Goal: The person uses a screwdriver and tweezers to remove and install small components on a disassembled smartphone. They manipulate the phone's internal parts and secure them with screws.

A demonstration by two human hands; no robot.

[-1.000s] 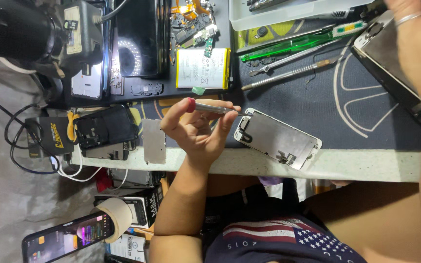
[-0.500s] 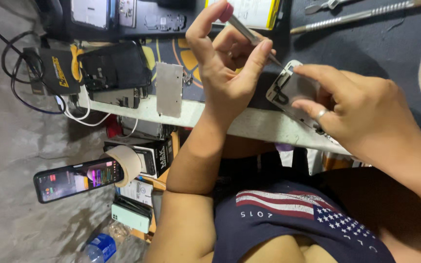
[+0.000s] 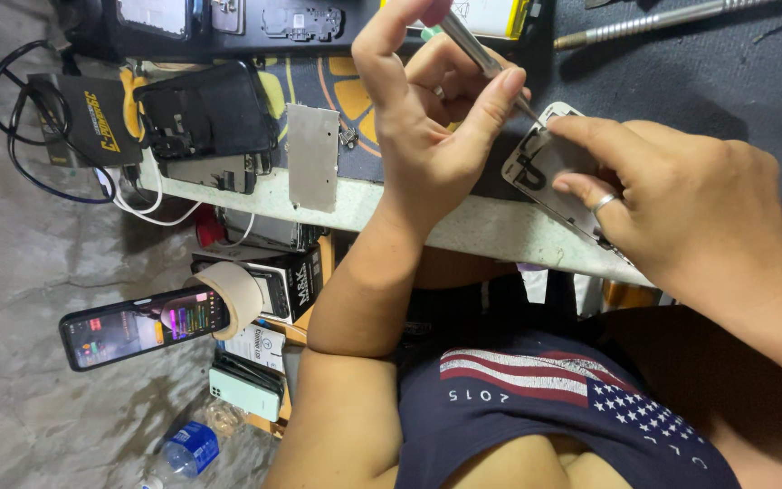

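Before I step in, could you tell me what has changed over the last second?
The right hand came across and took hold of the white phone frame; the left hand brought its metal tool tip onto it. The metal plate stayed put.

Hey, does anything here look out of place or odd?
Yes: a grey metal plate overhangs the table edge beside the left hand, and a lit phone lies on the floor against a tape roll.
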